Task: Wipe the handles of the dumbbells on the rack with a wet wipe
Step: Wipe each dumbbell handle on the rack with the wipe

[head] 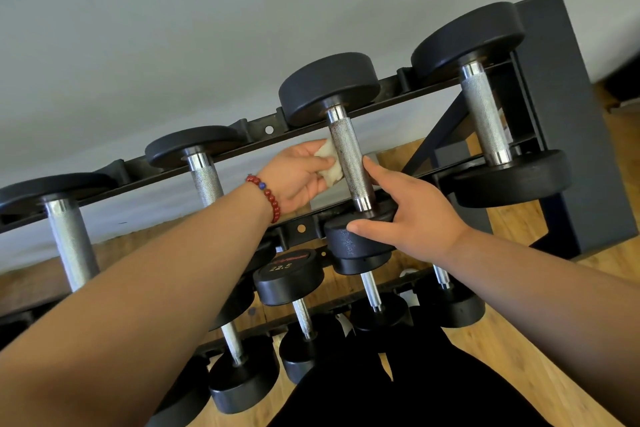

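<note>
Several black dumbbells with knurled steel handles lie across the top tier of a black rack (pixel 266 130). My left hand (pixel 299 177), with a red bead bracelet at the wrist, holds a crumpled white wet wipe (pixel 329 163) right against the left side of the third dumbbell's handle (pixel 349 163). My right hand (pixel 412 215) rests on that dumbbell's near head (pixel 346 239), thumb along its rim and fingers reaching up beside the handle. Other top-tier handles show to the left (pixel 207 180), far left (pixel 71 243) and right (pixel 483 114).
A lower tier holds several smaller dumbbells, one marked 22.5 (pixel 289 276). A grey wall is behind the rack and a wooden floor (pixel 502 350) below. The rack's dark end panel (pixel 571 121) stands at the right. My dark clothing fills the bottom centre.
</note>
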`<move>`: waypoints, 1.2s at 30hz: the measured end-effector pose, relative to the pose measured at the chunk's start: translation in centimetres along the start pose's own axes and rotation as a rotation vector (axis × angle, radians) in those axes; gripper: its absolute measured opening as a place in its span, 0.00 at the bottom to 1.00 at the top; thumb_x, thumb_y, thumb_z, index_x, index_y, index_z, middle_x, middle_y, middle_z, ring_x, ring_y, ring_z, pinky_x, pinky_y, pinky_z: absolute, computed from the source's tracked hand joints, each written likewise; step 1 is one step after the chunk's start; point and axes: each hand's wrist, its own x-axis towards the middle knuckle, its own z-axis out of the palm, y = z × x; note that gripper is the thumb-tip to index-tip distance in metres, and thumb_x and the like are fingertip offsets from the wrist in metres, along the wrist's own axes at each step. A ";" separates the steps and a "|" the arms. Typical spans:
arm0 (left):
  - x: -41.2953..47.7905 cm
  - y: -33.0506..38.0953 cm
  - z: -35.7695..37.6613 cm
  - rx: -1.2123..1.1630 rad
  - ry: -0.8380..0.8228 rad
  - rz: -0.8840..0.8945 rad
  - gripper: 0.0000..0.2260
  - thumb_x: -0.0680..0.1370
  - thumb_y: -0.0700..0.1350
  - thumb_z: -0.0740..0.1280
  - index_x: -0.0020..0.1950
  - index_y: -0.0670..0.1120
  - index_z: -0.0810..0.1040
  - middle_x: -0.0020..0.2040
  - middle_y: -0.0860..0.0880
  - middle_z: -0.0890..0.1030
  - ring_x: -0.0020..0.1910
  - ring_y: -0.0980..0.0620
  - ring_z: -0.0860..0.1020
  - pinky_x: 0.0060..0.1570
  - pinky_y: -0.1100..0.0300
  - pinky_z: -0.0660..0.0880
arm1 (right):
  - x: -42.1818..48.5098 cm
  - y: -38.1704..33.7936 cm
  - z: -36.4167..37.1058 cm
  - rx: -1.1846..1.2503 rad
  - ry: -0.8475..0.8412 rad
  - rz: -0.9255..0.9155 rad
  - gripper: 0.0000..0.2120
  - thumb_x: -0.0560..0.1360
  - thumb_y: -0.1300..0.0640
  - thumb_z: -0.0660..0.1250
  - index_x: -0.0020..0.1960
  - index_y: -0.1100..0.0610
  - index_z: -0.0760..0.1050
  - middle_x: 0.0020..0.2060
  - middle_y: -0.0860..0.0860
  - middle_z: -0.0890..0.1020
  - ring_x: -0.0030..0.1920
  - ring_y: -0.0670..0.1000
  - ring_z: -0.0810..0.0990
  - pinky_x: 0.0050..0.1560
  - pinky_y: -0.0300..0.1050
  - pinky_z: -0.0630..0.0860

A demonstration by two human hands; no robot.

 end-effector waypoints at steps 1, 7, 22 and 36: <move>-0.1 0.1 -0.1 0.004 0.005 0.007 0.14 0.80 0.30 0.57 0.61 0.39 0.75 0.52 0.43 0.81 0.50 0.51 0.81 0.52 0.60 0.79 | 0.0 0.0 0.0 -0.006 0.000 -0.001 0.44 0.69 0.42 0.72 0.77 0.47 0.52 0.69 0.49 0.72 0.68 0.49 0.69 0.66 0.42 0.66; -0.5 -0.2 1.0 -0.131 0.175 0.150 0.14 0.80 0.31 0.57 0.64 0.40 0.74 0.54 0.44 0.81 0.53 0.51 0.80 0.56 0.59 0.78 | 0.1 0.3 0.1 0.000 0.007 -0.001 0.44 0.69 0.41 0.72 0.77 0.47 0.53 0.69 0.48 0.71 0.70 0.48 0.68 0.67 0.41 0.64; -6.7 -3.2 1.5 1.455 0.338 0.588 0.26 0.79 0.31 0.58 0.76 0.46 0.62 0.75 0.47 0.64 0.73 0.50 0.63 0.69 0.68 0.53 | -0.9 0.7 1.1 -0.058 0.160 -0.075 0.38 0.70 0.38 0.70 0.75 0.49 0.61 0.70 0.45 0.67 0.71 0.46 0.60 0.70 0.40 0.56; -9.9 -4.1 5.0 1.672 0.378 0.578 0.31 0.78 0.33 0.60 0.79 0.47 0.53 0.79 0.48 0.54 0.78 0.51 0.50 0.70 0.64 0.41 | -2.3 3.5 -2.8 -0.634 0.285 -0.260 0.24 0.79 0.47 0.51 0.64 0.59 0.75 0.63 0.58 0.77 0.65 0.60 0.73 0.64 0.58 0.72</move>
